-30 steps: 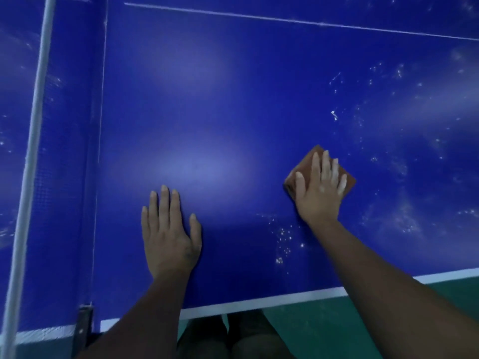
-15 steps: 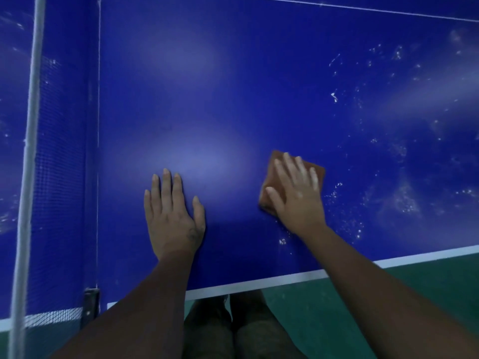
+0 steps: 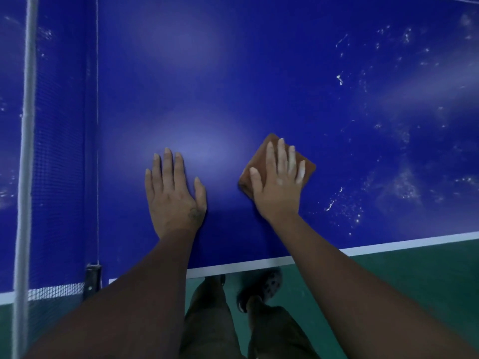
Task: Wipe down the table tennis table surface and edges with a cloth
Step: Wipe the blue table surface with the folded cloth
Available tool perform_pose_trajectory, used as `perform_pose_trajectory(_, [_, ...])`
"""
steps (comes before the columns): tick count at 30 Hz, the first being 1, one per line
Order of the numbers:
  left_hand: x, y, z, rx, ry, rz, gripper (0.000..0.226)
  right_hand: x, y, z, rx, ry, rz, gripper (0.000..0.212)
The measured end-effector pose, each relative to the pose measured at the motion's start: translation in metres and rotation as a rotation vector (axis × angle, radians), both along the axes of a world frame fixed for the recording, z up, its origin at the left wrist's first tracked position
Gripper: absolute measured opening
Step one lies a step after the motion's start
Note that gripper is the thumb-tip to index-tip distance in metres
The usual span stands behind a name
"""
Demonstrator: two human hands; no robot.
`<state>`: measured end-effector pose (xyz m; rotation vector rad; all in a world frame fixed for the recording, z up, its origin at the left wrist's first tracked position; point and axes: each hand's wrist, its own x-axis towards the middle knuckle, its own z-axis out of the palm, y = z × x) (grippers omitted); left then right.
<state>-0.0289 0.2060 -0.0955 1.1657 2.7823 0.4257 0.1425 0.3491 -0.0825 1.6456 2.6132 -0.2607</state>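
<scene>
I record the blue table (image 3: 259, 73) filling the view, with the net (image 3: 59, 151) standing at its left. White specks (image 3: 344, 206) (dust or residue, I cannot tell which) lie right of the hands. The left hand (image 3: 173, 198) rests flat on the surface, fingers straight, holding nothing. The right hand (image 3: 278, 187), just beside it, presses straight-fingered on the brown folded cloth (image 3: 308, 167), not gripping it.

A blue net (image 3: 59, 151), clamped by a dark bracket (image 3: 93, 277), runs along the worktop's (image 3: 233, 73) left edge; green floor (image 3: 414, 281) lies beyond its near edge.
</scene>
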Motion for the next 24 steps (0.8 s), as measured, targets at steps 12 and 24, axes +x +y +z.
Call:
perform_pose_trajectory(12, [0.008, -0.004, 0.002, -0.050, 0.052, 0.000, 0.069, 0.091, 0.024, -0.002, 0.017, -0.009, 0.114, 0.071])
perform_pose_trajectory(24, [0.073, -0.019, 0.005, -0.057, 0.029, 0.113, 0.068, 0.143, -0.078, -0.012, 0.006, 0.083, 0.534, 0.071])
